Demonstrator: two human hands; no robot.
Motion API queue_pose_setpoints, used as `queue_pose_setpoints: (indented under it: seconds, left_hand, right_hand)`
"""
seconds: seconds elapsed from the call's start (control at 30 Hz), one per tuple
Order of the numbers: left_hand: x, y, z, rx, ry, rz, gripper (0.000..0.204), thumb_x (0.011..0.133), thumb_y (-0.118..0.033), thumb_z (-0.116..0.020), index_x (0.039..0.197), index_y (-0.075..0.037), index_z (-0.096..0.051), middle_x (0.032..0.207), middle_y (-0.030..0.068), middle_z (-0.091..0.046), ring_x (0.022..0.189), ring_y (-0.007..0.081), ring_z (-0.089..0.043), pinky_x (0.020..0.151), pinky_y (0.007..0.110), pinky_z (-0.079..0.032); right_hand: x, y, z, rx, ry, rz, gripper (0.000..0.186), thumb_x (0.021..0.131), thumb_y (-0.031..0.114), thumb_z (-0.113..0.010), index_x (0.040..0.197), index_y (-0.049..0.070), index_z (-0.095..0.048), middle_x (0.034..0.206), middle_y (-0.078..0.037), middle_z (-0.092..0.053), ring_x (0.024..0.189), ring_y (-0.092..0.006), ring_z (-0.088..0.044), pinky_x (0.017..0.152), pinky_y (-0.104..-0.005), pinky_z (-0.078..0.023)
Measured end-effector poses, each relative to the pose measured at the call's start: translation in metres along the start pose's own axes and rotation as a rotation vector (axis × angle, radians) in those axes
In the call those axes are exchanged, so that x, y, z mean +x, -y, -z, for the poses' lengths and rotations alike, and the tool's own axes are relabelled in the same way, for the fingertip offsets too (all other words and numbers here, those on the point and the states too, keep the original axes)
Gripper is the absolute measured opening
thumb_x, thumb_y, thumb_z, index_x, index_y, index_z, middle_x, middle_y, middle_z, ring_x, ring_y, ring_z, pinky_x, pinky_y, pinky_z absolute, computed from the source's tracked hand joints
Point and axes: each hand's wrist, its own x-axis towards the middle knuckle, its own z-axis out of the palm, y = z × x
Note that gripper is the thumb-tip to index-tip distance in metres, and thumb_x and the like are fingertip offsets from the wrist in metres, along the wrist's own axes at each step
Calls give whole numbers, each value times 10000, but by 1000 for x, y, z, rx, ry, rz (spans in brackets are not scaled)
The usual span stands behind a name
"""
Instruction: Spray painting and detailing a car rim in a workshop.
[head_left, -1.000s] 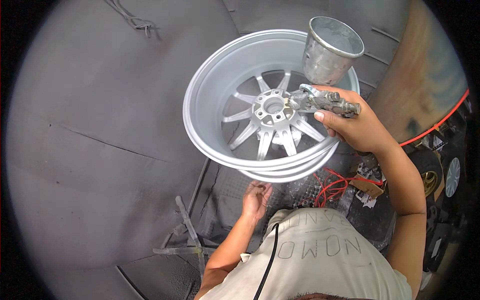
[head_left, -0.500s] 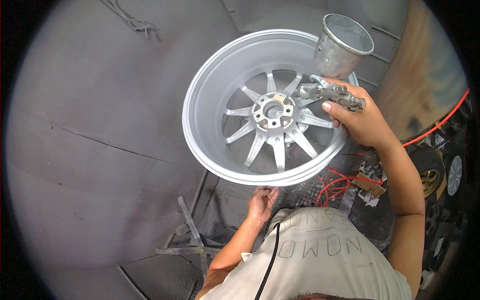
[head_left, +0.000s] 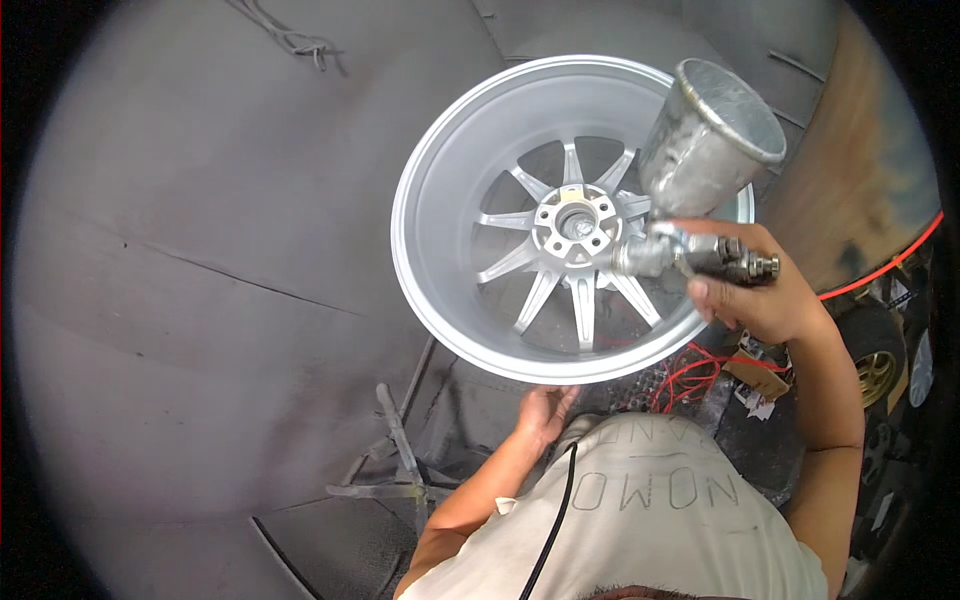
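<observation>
My right hand (head_left: 750, 290) is closed round a metal spray gun (head_left: 700, 255) with a dented cup (head_left: 710, 135) on top, its nozzle over the hub area of a silver multi-spoke wheel rim (head_left: 445, 285). The rim faces up, slightly tilted, with a five-hole hub at its centre. My left hand (head_left: 548, 410) is at the rim's lower edge, fingers curled and partly hidden beneath it; what they grip is unclear.
A grey curved wall (head_left: 200, 280) fills the left, with a grey stand (head_left: 405, 450) low beside me. A rusty drum (head_left: 860, 180) is at upper right. Below it lie red hose (head_left: 690, 375), cardboard (head_left: 750, 370) and a tyred wheel (head_left: 875, 375).
The spray gun and my right hand have moved right and downward. The rim has turned, shows more of its inside face and sits slightly further right in view, along with my left hand.
</observation>
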Motion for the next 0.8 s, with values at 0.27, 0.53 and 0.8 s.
queue_pose_setpoints:
  seconds: [0.27,0.53,0.8]
  left_hand:
    - [28,-91,28,89,-88,-215,375,1056,-301,-522,1354,-78,-561,1313,68,-642,1216,214,-615,1030,424,-515]
    - [18,-88,18,126,-107,-124,315,1032,-324,-566,1285,-143,-612,1201,2,-692,1095,175,-658,869,343,-539]
    - [-8,-75,-1,32,-138,-98,261,1052,-306,-528,1241,-146,-608,1148,-4,-672,1063,156,-634,808,303,-517]
  right_hand:
    - [36,-11,0,-83,-86,152,485,954,184,-719,1400,40,-594,815,22,-630,690,-63,-530,630,-247,-451]
    - [24,9,0,-64,-101,97,515,927,215,-738,1385,22,-605,953,-11,-694,722,-67,-556,662,-243,-474]
    - [55,36,-30,-68,-6,344,608,831,289,-755,1362,21,-631,777,-6,-643,628,-77,-563,658,-242,-471]
